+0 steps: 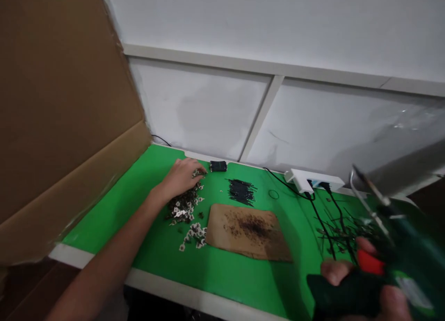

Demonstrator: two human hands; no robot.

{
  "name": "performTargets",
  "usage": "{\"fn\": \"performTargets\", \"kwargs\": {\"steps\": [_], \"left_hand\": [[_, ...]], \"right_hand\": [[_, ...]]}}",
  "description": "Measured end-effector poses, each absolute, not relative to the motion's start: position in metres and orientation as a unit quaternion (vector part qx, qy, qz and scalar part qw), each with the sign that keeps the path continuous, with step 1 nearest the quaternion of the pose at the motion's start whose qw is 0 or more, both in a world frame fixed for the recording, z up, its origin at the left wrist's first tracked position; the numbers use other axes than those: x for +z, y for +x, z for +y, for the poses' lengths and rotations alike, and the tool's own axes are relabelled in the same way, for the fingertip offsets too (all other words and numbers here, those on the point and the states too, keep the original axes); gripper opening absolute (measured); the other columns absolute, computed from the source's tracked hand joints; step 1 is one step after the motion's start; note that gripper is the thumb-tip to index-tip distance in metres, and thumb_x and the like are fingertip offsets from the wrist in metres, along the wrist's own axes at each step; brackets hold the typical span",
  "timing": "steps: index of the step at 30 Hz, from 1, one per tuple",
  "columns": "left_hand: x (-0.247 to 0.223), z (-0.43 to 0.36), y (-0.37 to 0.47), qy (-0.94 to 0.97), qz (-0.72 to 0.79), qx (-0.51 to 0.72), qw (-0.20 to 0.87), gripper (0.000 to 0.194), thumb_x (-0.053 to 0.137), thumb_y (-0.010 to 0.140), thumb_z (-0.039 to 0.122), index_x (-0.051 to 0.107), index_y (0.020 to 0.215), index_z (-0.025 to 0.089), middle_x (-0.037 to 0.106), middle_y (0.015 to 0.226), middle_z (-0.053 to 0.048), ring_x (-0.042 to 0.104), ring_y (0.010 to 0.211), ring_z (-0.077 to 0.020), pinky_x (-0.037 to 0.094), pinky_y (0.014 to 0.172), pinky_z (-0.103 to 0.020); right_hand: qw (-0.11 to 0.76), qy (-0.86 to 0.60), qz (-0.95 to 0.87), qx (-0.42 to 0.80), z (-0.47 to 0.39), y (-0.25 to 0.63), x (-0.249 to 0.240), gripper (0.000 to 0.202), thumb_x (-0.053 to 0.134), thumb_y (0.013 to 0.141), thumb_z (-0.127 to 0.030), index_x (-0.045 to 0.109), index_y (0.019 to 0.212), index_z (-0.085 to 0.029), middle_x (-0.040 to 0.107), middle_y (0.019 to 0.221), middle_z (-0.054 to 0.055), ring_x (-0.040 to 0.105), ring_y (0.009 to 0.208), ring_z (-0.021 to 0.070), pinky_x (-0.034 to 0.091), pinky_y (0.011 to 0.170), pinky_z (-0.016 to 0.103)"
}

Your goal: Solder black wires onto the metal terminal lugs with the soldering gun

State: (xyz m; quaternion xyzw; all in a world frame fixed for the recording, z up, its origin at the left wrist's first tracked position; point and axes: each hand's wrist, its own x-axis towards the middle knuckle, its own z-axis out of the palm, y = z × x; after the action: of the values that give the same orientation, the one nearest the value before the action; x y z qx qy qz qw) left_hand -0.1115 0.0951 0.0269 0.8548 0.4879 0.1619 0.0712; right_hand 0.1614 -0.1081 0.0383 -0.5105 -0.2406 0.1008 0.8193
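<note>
My left hand reaches over the far end of a pile of small metal parts. Its thumb and fingers are curled together, with several of these parts showing between them. In my right hand is a dark green soldering gun with a red trigger, held up at the lower right. Its tip points up and away, and motion blurs it slightly. A smaller group of pale metal parts lies nearer to me. Beside it is a brown board with dark burn marks.
Thin black wire pieces lie bundled behind the board, near a dark block. A white power strip with black cables sits along the wall. Several wired parts spread at right. Cardboard stands along the left side.
</note>
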Motion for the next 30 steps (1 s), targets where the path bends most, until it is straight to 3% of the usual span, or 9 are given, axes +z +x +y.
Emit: {"fn": "performTargets", "kwargs": {"steps": [3, 5, 12, 16, 20, 25, 30], "left_hand": [[0.023, 0.099, -0.113, 0.855, 0.497, 0.136, 0.064, 0.02, 0.058, 0.095, 0.022, 0.073, 0.108, 0.021, 0.073, 0.116, -0.008, 0.062, 0.115, -0.0291, 0.041, 0.093, -0.041], [0.02, 0.098, -0.107, 0.855, 0.501, 0.118, 0.058, 0.019, 0.058, 0.095, 0.022, 0.073, 0.107, 0.021, 0.073, 0.115, -0.009, 0.061, 0.114, -0.0296, 0.039, 0.092, -0.042], [0.006, 0.098, -0.099, 0.867, 0.483, 0.12, 0.015, 0.015, 0.058, 0.093, 0.018, 0.072, 0.09, 0.019, 0.074, 0.101, -0.009, 0.06, 0.103, -0.0274, 0.034, 0.086, -0.04], [0.007, 0.098, -0.098, 0.864, 0.488, 0.119, 0.033, 0.018, 0.055, 0.092, 0.015, 0.071, 0.086, 0.019, 0.076, 0.097, -0.008, 0.061, 0.099, -0.0264, 0.034, 0.086, -0.041], [0.016, 0.094, -0.095, 0.859, 0.485, 0.142, 0.079, 0.014, 0.056, 0.09, 0.017, 0.069, 0.086, 0.02, 0.075, 0.098, -0.006, 0.063, 0.1, -0.0262, 0.034, 0.087, -0.041], [0.021, 0.069, -0.071, 0.876, 0.401, 0.204, 0.176, 0.009, 0.056, 0.088, 0.018, 0.065, 0.086, 0.02, 0.074, 0.095, -0.001, 0.065, 0.094, -0.0195, 0.034, 0.088, -0.035], [0.013, 0.033, -0.026, 0.91, 0.329, 0.181, 0.177, 0.008, 0.056, 0.089, 0.016, 0.063, 0.093, 0.02, 0.072, 0.092, 0.001, 0.064, 0.091, -0.0178, 0.032, 0.086, -0.035]], "right_hand": [[0.802, -0.504, -0.314, 0.065, -0.073, 0.162, 0.076, 0.028, 0.068, 0.072, -0.047, 0.069, 0.092, -0.027, 0.067, 0.106, 0.007, 0.047, 0.055, 0.0165, 0.037, 0.038, 0.035], [0.815, -0.466, -0.341, 0.045, -0.05, 0.159, 0.087, 0.034, 0.072, 0.069, -0.044, 0.066, 0.097, -0.026, 0.066, 0.101, 0.005, 0.057, 0.066, 0.019, 0.04, 0.04, 0.033], [0.782, -0.525, -0.32, 0.108, -0.024, 0.149, 0.05, 0.036, 0.07, 0.076, -0.046, 0.052, 0.096, -0.024, 0.065, 0.076, -0.004, 0.052, 0.041, 0.0142, 0.043, 0.036, 0.029], [0.775, -0.54, -0.296, 0.145, -0.026, 0.15, 0.044, 0.037, 0.071, 0.075, -0.047, 0.052, 0.096, -0.023, 0.071, 0.084, -0.001, 0.053, 0.043, 0.013, 0.043, 0.035, 0.027], [0.781, -0.537, -0.283, 0.146, -0.024, 0.151, 0.048, 0.038, 0.073, 0.072, -0.048, 0.052, 0.091, -0.022, 0.071, 0.08, 0.0, 0.053, 0.042, 0.0129, 0.041, 0.033, 0.025], [0.795, -0.527, -0.269, 0.135, -0.023, 0.156, 0.046, 0.038, 0.073, 0.074, -0.048, 0.051, 0.091, -0.021, 0.072, 0.082, 0.001, 0.053, 0.042, 0.0117, 0.042, 0.036, 0.024], [0.8, -0.521, -0.265, 0.132, -0.024, 0.162, 0.044, 0.033, 0.069, 0.078, -0.045, 0.053, 0.094, -0.021, 0.074, 0.089, 0.003, 0.053, 0.043, 0.0107, 0.041, 0.038, 0.024]]}}
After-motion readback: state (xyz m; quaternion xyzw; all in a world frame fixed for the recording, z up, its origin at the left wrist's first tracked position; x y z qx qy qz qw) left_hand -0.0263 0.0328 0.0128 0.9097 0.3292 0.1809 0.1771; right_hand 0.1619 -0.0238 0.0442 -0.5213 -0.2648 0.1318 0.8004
